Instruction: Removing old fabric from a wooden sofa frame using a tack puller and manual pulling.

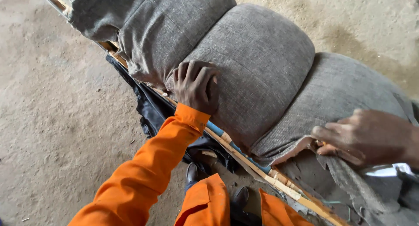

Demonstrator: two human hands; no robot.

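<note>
cushions (262, 64) on wooden frame (244, 158); liner (152, 110) beneath, floor (52, 121) left.
</note>
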